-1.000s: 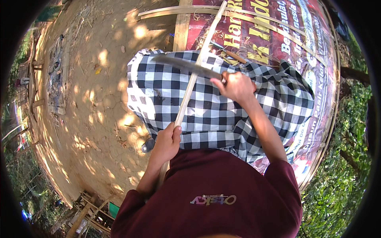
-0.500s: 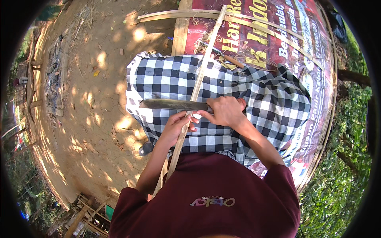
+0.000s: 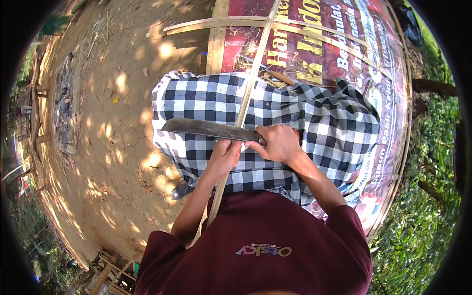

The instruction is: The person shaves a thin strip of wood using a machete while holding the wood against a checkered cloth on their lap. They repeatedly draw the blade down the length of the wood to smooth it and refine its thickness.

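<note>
A long pale strip, apparently split bamboo (image 3: 255,66), slants from beside my left side, across my lap and out over the far edge of the mat. My left hand (image 3: 225,158) is closed round it just on my side of a machete (image 3: 206,129). That machete's dark handle is in my right hand (image 3: 279,142), whose thumb points toward my left hand. Its broad grey blade lies crosswise over the strip, tip to the left. Where edge and strip meet is too fine to make out. Beneath both, a black-and-white checked cloth (image 3: 334,118) covers my legs.
A printed red-and-white banner sheet (image 3: 241,42) covers the platform, edged by a wooden board (image 3: 215,54). Several loose strips (image 3: 216,22) lie across it, amid curly shavings and a wooden-handled tool (image 3: 282,77). Bare earth (image 3: 108,162) spreads leftward; greenery (image 3: 423,216) borders the right.
The blade's tip has swung slightly away from me and more of its flat face shows. My left fingers have closed together round the strip. The whole view has shifted a little.
</note>
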### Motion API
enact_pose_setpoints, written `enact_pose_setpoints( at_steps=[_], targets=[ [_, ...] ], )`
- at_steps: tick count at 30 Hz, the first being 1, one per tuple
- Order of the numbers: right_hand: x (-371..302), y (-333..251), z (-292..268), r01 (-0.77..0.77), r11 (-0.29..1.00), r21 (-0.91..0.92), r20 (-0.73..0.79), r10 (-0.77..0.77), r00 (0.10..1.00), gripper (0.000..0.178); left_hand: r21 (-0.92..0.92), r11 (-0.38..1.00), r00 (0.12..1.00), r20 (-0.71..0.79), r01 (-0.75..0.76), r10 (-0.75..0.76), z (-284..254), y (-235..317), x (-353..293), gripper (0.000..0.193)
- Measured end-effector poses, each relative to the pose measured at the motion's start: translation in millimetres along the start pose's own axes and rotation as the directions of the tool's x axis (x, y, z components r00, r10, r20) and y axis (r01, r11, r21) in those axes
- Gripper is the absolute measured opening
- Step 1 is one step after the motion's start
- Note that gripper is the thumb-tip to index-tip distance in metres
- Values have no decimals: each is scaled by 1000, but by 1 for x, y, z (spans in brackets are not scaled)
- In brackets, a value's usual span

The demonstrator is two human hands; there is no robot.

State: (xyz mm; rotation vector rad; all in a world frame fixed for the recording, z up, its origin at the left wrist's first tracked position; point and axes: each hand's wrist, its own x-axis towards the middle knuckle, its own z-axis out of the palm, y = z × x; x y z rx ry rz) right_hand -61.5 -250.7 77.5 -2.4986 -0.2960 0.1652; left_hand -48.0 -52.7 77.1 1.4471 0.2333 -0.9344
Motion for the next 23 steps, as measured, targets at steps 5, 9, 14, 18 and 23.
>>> enact_pose_setpoints(
  at_steps=[5, 9, 14, 18, 23],
  targets=[
    [0, 0, -22, 112, 979, -170, -97, -130, 987, 57, 467, 785, 888, 3, -408, 459, 8, 20, -19, 22],
    [20, 11, -32, 147, 935, -322, -223, -226, 948, 58, 532, 774, 882, -100, -343, 460, 12, 39, -24, 23],
    [48, 59, -74, -385, 881, -274, -345, 283, 895, 56, 536, 800, 920, -102, -269, 378, -1, 41, -55, 30],
    [39, 131, -117, -662, 716, -220, -523, 486, 700, 63, 505, 827, 919, -149, -247, 365, -9, 17, -83, 30],
    [27, 88, -121, -524, 851, -27, -411, 468, 782, 54, 361, 919, 943, -220, -157, 248, -22, 30, -63, 27]
  ],
)
